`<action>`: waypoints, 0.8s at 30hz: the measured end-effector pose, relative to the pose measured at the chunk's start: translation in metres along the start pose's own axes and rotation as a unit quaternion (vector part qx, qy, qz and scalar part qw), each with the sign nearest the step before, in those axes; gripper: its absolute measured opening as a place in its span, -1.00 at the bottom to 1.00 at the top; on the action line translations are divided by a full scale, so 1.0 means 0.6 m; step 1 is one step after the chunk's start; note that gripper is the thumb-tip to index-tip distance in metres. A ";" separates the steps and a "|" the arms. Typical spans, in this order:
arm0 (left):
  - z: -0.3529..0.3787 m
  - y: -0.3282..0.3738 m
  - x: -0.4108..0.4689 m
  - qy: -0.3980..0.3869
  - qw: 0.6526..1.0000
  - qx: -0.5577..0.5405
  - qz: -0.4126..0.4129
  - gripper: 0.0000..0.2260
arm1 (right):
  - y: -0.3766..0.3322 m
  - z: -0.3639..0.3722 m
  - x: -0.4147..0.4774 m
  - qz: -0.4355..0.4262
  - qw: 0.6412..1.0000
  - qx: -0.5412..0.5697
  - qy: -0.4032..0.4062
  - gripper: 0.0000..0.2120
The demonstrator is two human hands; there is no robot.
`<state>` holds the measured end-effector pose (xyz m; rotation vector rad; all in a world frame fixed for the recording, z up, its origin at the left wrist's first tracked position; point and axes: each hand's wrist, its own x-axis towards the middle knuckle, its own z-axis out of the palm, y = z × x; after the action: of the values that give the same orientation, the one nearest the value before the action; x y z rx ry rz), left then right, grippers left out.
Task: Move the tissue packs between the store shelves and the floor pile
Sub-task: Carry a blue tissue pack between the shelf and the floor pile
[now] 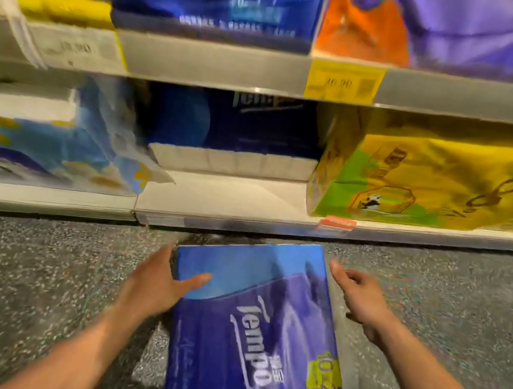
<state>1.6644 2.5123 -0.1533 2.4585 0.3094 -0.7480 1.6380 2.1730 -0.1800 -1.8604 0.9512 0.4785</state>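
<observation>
**Stock check: one blue pack on the floor, shelf slot half empty**

- Bottom shelf (231, 197), beyond your fingertips: a bare stretch of board lies straight ahead of both hands, with one dark blue pack (253, 126) of the same brand standing at the back of that slot. Judged from this, the slot has room in front, so either filling or emptying it is unfinished; which direction you are working cannot be told from here
- Yellow-green pack (437, 180), up and to the right of your right hand: on the bottom shelf, bordering the open slot
- Light blue flowered pack (53, 140), up and to the left of your left hand: on the same shelf, bordering the slot on the other side
- Blue tissue pack (256, 330), between your two hands: lying flat on the speckled floor (31, 275), just short of the shelf edge. No further packs show beside it, so a pile is not visible
- Left hand (158, 283): pressed against the pack's left edge, thumb laid across its top face, fingers hidden behind the side, so a partial hold at most
- Right hand (363, 297): spread and relaxed, just beside the pack's far right corner, not clearly touching
</observation>
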 end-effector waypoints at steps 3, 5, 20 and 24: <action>0.059 -0.043 0.084 0.007 0.998 -0.048 -0.032 -0.29 | 0.029 0.042 0.074 0.015 1.000 -0.002 -0.006 -0.38; 0.115 -0.080 0.134 0.006 0.995 -0.085 -0.050 -0.17 | 0.043 0.066 0.118 0.014 1.000 0.002 -0.011 -0.34; 0.170 -0.080 0.145 0.079 0.942 -0.299 -0.133 -0.56 | 0.040 0.109 0.137 0.033 0.994 0.101 -0.038 -0.55; 0.094 -0.057 0.090 0.094 0.910 -0.384 -0.124 -0.43 | 0.029 0.072 0.070 -0.032 0.989 0.137 -0.037 -0.44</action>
<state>1.6712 2.5117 -0.2383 1.7442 0.8286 -0.3701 1.6534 2.1898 -0.2383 -1.6092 0.8598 0.3558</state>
